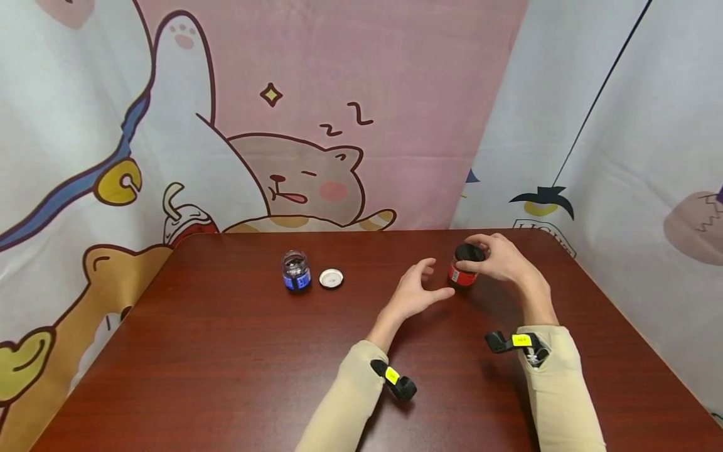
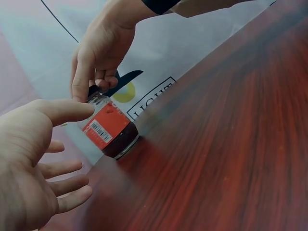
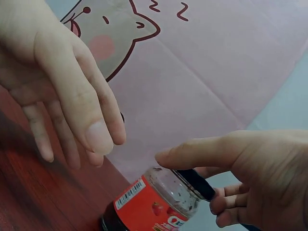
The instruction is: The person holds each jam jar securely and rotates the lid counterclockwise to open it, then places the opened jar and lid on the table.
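Note:
A glass jar with a red label (image 1: 462,278) stands at the back right of the table, dark contents visible in its lower part. My right hand (image 1: 503,258) holds it from above by its black lid (image 3: 196,185), thumb on one side and curled fingers on the other. Just left of the jar, my left hand (image 1: 413,292) is spread with thumb and fingers apart and nothing between them. The left wrist view shows the label's barcode side (image 2: 103,129) facing that hand.
Further left stands a lidless glass jar with a blue label (image 1: 296,274) and dark contents. Beside it a round lid (image 1: 331,278) lies with its white inside up. A printed cloth (image 1: 429,113) hangs behind the brown table (image 1: 226,351).

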`<state>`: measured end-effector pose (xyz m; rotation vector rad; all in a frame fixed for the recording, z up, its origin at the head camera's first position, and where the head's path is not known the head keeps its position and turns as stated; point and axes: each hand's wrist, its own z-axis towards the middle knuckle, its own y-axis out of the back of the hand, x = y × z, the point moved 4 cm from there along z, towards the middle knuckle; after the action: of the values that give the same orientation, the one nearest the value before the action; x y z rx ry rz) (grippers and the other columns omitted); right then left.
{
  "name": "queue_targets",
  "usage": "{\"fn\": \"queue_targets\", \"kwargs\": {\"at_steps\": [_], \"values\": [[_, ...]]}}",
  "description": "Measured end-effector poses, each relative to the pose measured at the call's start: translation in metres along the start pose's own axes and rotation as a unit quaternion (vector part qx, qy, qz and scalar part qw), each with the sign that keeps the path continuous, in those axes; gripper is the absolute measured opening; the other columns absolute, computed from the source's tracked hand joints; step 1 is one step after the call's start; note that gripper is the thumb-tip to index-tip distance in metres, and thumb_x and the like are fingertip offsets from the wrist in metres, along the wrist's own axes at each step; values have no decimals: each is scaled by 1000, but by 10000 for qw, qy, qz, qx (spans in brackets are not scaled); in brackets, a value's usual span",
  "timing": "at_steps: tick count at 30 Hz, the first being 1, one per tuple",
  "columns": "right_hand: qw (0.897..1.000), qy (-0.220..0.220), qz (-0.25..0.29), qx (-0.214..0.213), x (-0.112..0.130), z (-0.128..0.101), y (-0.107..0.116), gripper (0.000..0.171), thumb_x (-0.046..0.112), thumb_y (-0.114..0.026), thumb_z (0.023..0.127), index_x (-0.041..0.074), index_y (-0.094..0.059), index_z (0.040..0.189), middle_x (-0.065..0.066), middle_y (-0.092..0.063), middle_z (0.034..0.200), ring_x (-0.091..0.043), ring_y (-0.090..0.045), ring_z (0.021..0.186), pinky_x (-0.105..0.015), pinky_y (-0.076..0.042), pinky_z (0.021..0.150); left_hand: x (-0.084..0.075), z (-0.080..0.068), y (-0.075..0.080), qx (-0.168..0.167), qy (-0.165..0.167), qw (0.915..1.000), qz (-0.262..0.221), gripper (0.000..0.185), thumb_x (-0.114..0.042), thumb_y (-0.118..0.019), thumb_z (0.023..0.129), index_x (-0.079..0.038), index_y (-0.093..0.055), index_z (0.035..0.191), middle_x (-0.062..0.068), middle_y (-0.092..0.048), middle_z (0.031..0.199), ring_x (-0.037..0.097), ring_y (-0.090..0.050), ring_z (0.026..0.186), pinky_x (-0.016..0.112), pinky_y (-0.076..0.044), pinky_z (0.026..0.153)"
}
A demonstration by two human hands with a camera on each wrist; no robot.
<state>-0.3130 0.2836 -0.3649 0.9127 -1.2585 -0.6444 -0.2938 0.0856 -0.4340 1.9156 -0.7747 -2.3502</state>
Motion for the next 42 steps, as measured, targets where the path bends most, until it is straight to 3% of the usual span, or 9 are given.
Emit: {"fn": "queue_targets", "kwargs": {"at_steps": [10, 18, 26, 32, 37, 42], "values": [[9981, 426, 360, 252, -3, 0, -4, 66, 38, -81, 86, 2, -56, 136, -18, -64, 122, -34, -60, 105, -53, -50, 90, 0, 2, -10, 81, -8, 10000, -16, 75, -32, -81, 86, -12, -46, 150, 10, -58, 137, 25, -56, 121, 35, -47, 99], [9958, 583, 531, 461, -3, 1, -6, 62, 39, -82, 85, 7, -59, 133, -10, -65, 104, -25, -60, 91, -42, -48, 80, -1, 7, -15, -39, -317, 9994, -151, 64, -26, -83, 85, -15, -54, 141, 6, -62, 126, 22, -60, 109, 24, -47, 88], [9959, 396, 606, 538, -5, -2, -7, 59, 42, -84, 82, 11, -62, 126, -7, -63, 97, -24, -58, 89, -41, -46, 80, -1, 9, -19, -166, -386, 9989, -187, 58, -23, -83, 84, -15, -59, 136, -1, -64, 119, 21, -61, 105, 22, -46, 84], [9965, 371, 605, 447, -6, 1, -9, 52, 43, -86, 79, 12, -65, 114, -5, -64, 94, -24, -58, 87, -39, -46, 78, -1, 12, -25, -256, -193, 9992, -225, 53, -26, -82, 86, -15, -61, 133, -1, -64, 109, 14, -57, 97, 23, -45, 82], [9966, 414, 607, 380, -7, 3, -11, 48, 41, -87, 78, 10, -65, 107, -6, -64, 92, -24, -57, 83, -38, -48, 73, 1, 13, -29, -400, 86, 9990, -159, 55, -31, -83, 85, -17, -61, 134, -6, -64, 110, 12, -56, 98, 26, -46, 84], [9963, 509, 638, 259, -6, 5, -12, 46, 39, -89, 76, 9, -66, 102, -6, -64, 88, -23, -57, 80, -37, -48, 69, 4, 14, -31, -449, 127, 9988, -171, 57, -34, -83, 85, -17, -61, 134, -8, -63, 110, 13, -57, 98, 26, -47, 85]]}}
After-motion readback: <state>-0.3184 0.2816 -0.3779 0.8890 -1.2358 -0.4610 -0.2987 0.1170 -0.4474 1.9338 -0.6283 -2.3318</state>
